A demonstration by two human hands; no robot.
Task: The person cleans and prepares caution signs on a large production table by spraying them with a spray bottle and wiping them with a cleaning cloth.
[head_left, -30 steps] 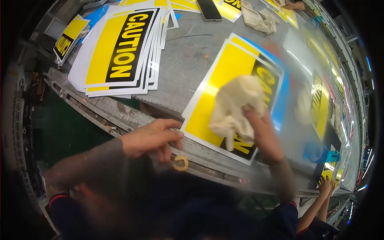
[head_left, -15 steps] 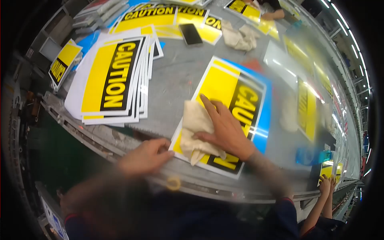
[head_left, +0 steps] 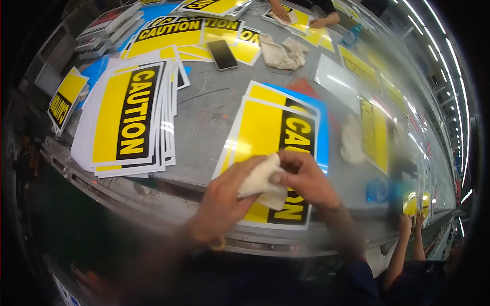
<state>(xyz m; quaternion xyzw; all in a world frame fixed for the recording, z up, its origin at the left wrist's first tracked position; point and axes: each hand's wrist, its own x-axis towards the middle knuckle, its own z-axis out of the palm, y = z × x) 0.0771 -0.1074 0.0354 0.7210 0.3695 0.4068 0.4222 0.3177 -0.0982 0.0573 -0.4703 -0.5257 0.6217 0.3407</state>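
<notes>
Both of my hands are over a yellow and black CAUTION sign (head_left: 255, 125), which lies on other sheets with a blue edge (head_left: 322, 135) showing on the right. A cream cloth (head_left: 268, 186) is bunched between them. My left hand (head_left: 224, 196) is closed around the cloth's left side. My right hand (head_left: 306, 176) pinches its upper right part with thumb and fingers. The cloth and hands cover the lower middle of the sign.
A stack of CAUTION signs (head_left: 125, 115) lies at the left, with more signs (head_left: 168, 35) behind. A phone (head_left: 222, 55) and another cloth (head_left: 283, 52) are farther back. Co-workers' hands (head_left: 320, 21) (head_left: 411, 223) work at the far side and right.
My left hand has moved from the table edge up to the cloth and closed on it. The cloth is lifted and bunched. My right hand has gone from spread to pinching. The top sign has shifted.
</notes>
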